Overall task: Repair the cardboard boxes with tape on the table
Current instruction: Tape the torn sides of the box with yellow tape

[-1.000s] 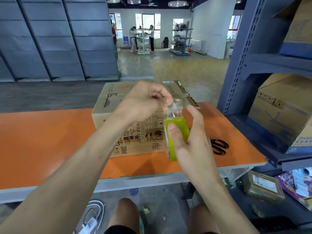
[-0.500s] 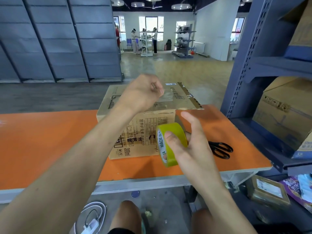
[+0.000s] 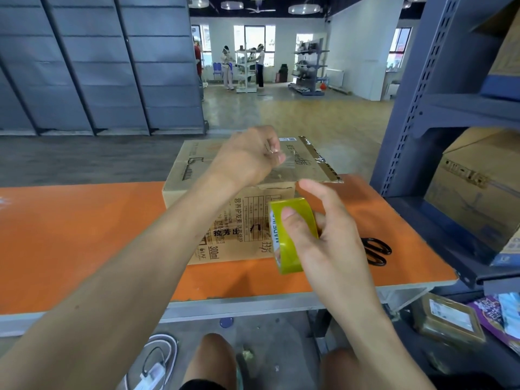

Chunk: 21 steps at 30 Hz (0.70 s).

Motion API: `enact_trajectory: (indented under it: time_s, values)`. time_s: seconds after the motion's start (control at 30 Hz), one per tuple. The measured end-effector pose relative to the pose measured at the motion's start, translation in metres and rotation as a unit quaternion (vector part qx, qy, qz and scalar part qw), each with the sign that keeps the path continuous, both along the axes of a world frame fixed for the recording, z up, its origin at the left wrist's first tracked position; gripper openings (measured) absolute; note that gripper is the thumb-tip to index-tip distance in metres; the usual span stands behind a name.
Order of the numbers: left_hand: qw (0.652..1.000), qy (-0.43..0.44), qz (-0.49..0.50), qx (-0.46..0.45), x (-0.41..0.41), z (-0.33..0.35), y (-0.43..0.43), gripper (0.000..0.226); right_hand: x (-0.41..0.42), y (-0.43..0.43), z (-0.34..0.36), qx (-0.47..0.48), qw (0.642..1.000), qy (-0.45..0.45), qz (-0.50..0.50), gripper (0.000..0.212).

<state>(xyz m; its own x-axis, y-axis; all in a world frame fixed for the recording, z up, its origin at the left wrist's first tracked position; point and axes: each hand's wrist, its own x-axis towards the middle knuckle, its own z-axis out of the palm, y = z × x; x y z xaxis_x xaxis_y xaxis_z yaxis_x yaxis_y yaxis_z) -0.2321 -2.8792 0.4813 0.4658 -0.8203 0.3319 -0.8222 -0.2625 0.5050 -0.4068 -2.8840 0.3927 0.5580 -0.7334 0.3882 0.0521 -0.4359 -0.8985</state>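
A printed brown cardboard box (image 3: 247, 220) sits on the orange table top (image 3: 70, 235), against its far edge and right of the middle. The box's front face looks toward the person. Its top flap juts out past the right side of the box, with torn brown tape along its rim. A wide stretch of orange surface runs from the box to the table's left edge. On the other side only a narrow band lies between the box and the right edge, and a pair of black-handled scissors (image 3: 375, 250) rests flat there. Just past that right edge rises a grey-blue metal rack (image 3: 408, 108), with a large cardboard carton (image 3: 478, 187) on its shelf.

The left hand (image 3: 247, 156) reaches over the box top, knuckles up, its fingertips pinching the end of a clear strip of tape (image 3: 288, 163) (faint, seen mostly as a sheen). The right hand (image 3: 323, 243) is raised in front of the box's near right corner and grips a yellow-green roll of packing tape (image 3: 289, 235) on edge. Its thumb is pressed on the roll's outer face, and its forefinger points up.
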Motion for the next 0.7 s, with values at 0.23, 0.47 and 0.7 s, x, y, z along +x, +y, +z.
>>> enact_trajectory:
  time_s: [0.23, 0.47, 0.7]
  values:
    - [0.999, -0.024, 0.023, 0.018, -0.0022, -0.0039, -0.0035, 0.013, -0.0025, -0.0027, -0.0036, 0.008, 1.0, 0.0, 0.003, 0.056]
    - [0.999, -0.009, 0.032, 0.012, 0.0005, -0.0019, -0.0027, 0.014, -0.0007, -0.004, -0.0028, 0.009, 1.0, -0.001, 0.006, 0.054]
    - [0.998, -0.027, 0.047, 0.035, 0.0005, -0.0071, -0.006, 0.019, -0.0013, -0.0024, -0.0037, 0.014, 1.0, -0.001, 0.008, 0.054]
